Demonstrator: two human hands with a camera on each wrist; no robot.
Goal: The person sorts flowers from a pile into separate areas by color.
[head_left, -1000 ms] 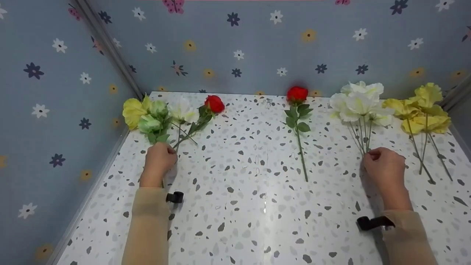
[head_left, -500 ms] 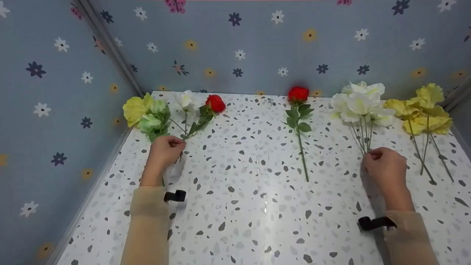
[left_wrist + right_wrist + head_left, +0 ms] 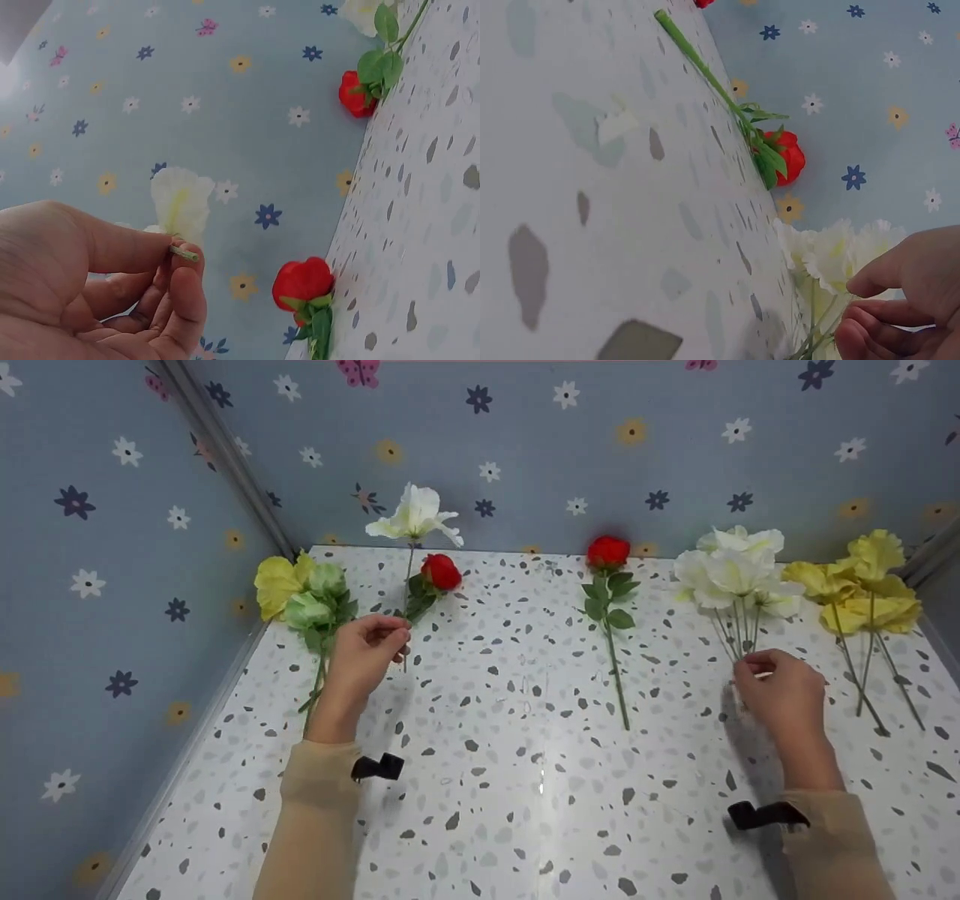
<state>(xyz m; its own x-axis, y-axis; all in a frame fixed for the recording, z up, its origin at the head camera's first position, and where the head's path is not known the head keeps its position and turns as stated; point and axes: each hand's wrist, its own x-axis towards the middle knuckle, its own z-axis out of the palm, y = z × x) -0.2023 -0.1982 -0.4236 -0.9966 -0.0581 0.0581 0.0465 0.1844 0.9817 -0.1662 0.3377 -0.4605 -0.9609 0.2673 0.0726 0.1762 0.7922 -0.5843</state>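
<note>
Two red roses (image 3: 608,553), three yellow flowers (image 3: 870,611) right, two green flowers (image 3: 307,610) and one yellow bloom (image 3: 277,587) left are lying near counter's (image 3: 487,780) back edge, left hand (image 3: 361,660) pinching one white flower (image 3: 415,516) across rose leaves (image 3: 420,598), right hand (image 3: 787,690) narrow-fingered at white bunch (image 3: 731,570), grip unclear.

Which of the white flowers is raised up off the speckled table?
The single white ruffled flower on a thin green stem, pinched in the left hand; the other white ruffled flowers lie bunched near the right hand.
</note>
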